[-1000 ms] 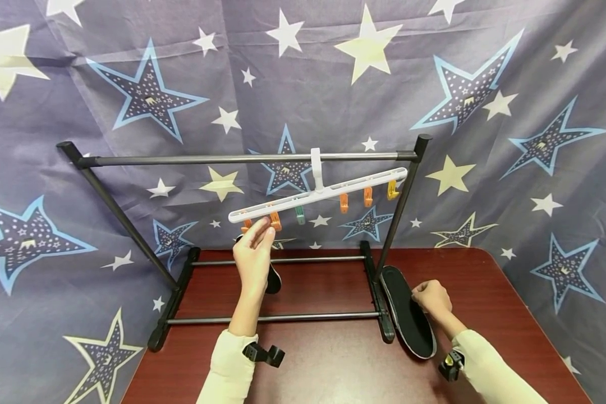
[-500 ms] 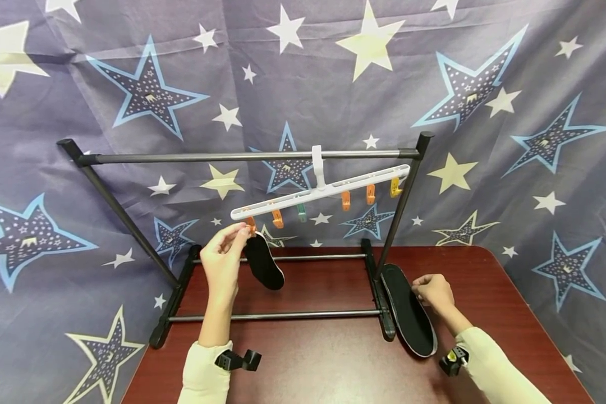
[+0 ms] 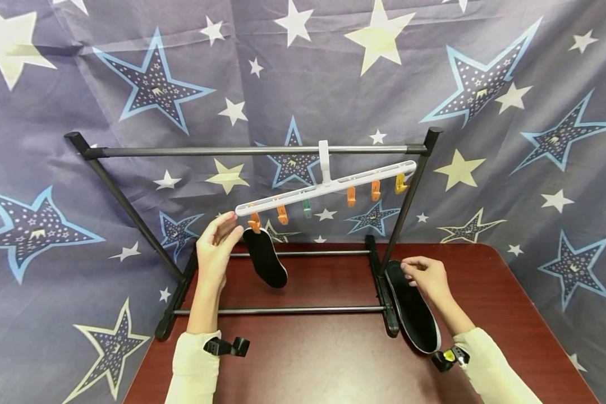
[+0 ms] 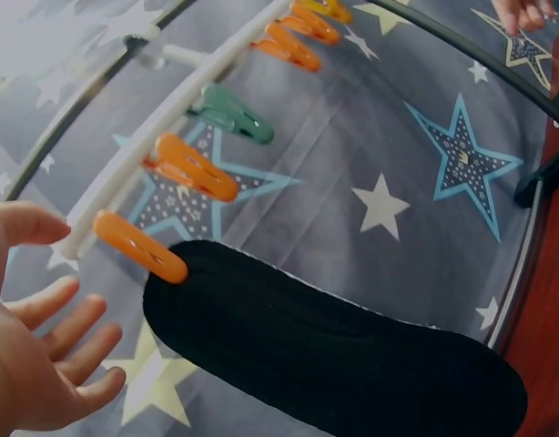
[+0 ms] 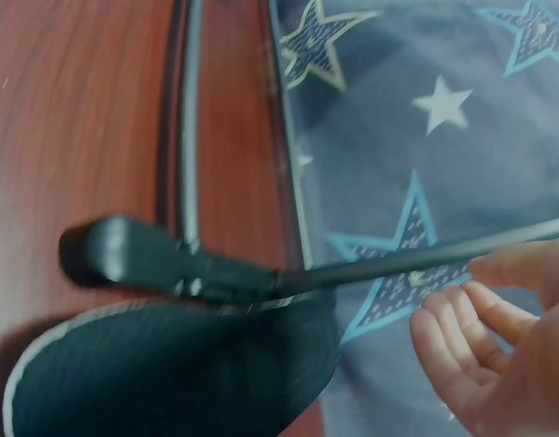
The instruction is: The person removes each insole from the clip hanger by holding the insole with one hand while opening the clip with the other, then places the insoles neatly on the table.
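A black insole hangs from the orange clip at the left end of a white clip hanger. My left hand is beside that clip, holding nothing. In the left wrist view, the left hand's fingers are spread and relaxed, apart from the clipped insole; whether a fingertip touches the hanger's end is unclear. A second black insole lies on the table beside the rack's right foot. Over its far end is my right hand, its fingers loosely bent and gripping nothing in the right wrist view.
The hanger hooks over the top bar of a dark metal rack and tilts, left end lower. Further orange, green and yellow clips dangle from it. The rack stands on a reddish-brown table before a star-patterned curtain.
My left hand moved left off the clips, pinched the end clip half a second ago, then let go. The insole stays hanging. My right hand shifted toward the far end of the lying insole.
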Available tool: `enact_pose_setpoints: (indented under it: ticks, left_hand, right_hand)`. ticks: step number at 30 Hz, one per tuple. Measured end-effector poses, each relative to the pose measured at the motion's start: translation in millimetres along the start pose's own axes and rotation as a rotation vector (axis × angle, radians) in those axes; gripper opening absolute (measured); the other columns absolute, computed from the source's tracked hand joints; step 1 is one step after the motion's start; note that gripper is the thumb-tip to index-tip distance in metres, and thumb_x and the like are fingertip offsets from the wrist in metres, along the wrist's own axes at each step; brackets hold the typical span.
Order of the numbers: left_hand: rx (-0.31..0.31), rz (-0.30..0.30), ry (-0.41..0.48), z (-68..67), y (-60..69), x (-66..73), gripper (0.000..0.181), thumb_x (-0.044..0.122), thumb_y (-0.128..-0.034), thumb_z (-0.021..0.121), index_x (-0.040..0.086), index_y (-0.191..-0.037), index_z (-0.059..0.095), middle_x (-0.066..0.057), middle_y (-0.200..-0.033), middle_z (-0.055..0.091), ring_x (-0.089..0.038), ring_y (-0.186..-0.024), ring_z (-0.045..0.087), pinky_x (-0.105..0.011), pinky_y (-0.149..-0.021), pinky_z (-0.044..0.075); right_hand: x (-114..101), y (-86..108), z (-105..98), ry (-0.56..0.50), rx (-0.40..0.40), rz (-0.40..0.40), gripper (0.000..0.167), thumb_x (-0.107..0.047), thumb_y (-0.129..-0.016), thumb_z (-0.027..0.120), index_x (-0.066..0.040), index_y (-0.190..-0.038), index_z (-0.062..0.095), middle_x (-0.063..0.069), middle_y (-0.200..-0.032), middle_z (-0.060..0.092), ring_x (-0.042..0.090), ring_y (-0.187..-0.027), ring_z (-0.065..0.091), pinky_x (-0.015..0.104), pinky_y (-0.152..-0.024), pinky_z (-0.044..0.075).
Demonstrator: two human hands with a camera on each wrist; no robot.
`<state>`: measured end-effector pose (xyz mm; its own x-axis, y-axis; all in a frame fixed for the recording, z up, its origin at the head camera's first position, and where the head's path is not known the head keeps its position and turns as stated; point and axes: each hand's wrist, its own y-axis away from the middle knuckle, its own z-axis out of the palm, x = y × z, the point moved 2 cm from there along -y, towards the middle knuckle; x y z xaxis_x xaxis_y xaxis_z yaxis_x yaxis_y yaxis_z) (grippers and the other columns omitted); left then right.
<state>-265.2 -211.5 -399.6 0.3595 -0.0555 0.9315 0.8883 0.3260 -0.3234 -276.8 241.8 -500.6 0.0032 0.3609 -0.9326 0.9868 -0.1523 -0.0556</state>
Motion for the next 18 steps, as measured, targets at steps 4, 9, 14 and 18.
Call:
enact_pose_setpoints:
  ticks: [4,9,14,18]
  left_hand:
    - [-0.093,-0.074,-0.037,3.0,-6.0,-8.3,0.045,-0.001,-0.0936,0.069,-0.001,-0.137,0.059,-0.008,-0.129,0.064,-0.021,-0.125,0.059,-0.015,-0.097,0.052]
    - [-0.190,-0.072,-0.041,3.4,-10.7,-15.7,0.046,0.003,-0.0942,0.070,0.002,-0.138,0.059,-0.002,-0.126,0.068,-0.017,-0.122,0.061,-0.018,-0.094,0.053]
    - [-0.254,-0.057,-0.013,5.2,-16.0,-17.9,0.041,0.006,-0.0942,0.072,0.000,-0.134,0.060,0.005,-0.116,0.072,-0.008,-0.108,0.068,-0.019,-0.090,0.055]
    - [-0.279,-0.046,0.008,7.6,-17.8,-18.9,0.040,0.004,-0.0942,0.070,-0.007,-0.131,0.060,0.007,-0.108,0.073,-0.007,-0.099,0.069,-0.019,-0.087,0.056]
  right_hand:
    - [-16,2.9,6,-0.085,-0.002,-0.048,0.029,-0.007,-0.095,0.071,0.015,-0.114,0.069,0.014,-0.087,0.077,0.003,-0.064,0.068,0.026,-0.060,0.062]
    - [-31,3.1,18,-0.149,-0.003,-0.078,0.028,-0.009,-0.095,0.072,0.012,-0.112,0.070,0.002,-0.083,0.077,0.007,-0.068,0.071,0.024,-0.061,0.062]
    - [-46,0.3,32,-0.212,-0.022,-0.113,0.027,-0.008,-0.094,0.072,0.012,-0.112,0.070,-0.007,-0.079,0.075,0.007,-0.069,0.071,0.024,-0.062,0.062]
    - [-57,0.3,42,-0.250,-0.049,-0.142,0.026,-0.007,-0.094,0.073,0.012,-0.111,0.070,-0.011,-0.078,0.073,0.009,-0.071,0.071,0.024,-0.063,0.062]
